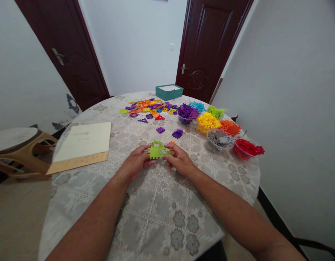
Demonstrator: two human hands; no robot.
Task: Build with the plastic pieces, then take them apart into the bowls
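Between my two hands, just above the tablecloth, are light green toothed plastic building pieces [154,152]. A solid square plate and a ring-like piece show among them. My left hand [138,159] pinches the solid plate from its left side, thumb on the near face. From the right, my right hand [180,159] grips an openwork green piece [166,151] between thumb and fingers. Whether the pieces are locked together I cannot tell. Just behind my right fingers an orange piece [172,143] shows in part. Beyond lie purple pieces [177,134] and another purple piece [160,129].
A mixed heap of coloured pieces [147,107] spreads across the far table. To the right stand clear bowls of purple [188,112], yellow [208,121], grey [220,139] and red pieces [248,148]. A green box [169,93] is at the back edge, a paper folder [84,141] at left.
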